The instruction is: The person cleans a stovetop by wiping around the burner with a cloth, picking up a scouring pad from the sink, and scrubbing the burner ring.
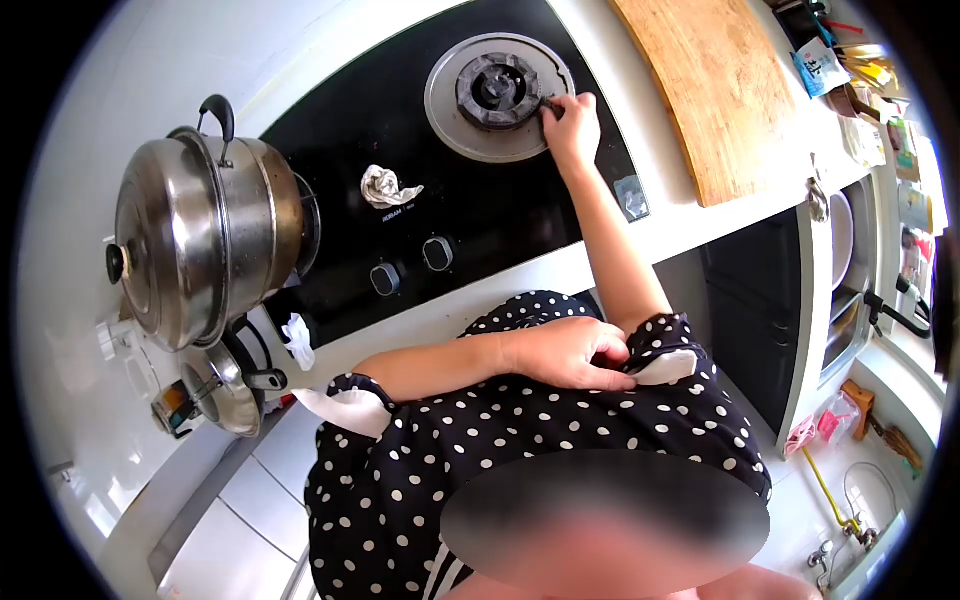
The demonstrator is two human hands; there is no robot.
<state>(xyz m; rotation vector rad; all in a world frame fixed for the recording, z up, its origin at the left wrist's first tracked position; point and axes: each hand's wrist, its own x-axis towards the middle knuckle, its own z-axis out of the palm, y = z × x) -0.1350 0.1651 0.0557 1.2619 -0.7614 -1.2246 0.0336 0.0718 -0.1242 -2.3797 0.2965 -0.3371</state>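
My right hand (pixel 573 132) reaches over the black gas hob (pixel 480 215), its fingers closed at the right edge of the round burner (pixel 498 92). A small dark piece (pixel 549 106) shows at the fingertips; I cannot make out what it is. My left hand (pixel 567 353) lies across my front, with thumb and fingers closed at the rolled white cuff (pixel 668 368) of my right sleeve. A crumpled, stained wad of paper or cloth (pixel 388 187) lies on the hob, left of the burner.
A large lidded steel pot (pixel 200 235) stands on the hob's left side. Two knobs (pixel 438 253) sit near the front edge. A wooden board (pixel 715 95) lies right of the hob. A crumpled white tissue (pixel 298 341) and a pan (pixel 225 390) are at the left.
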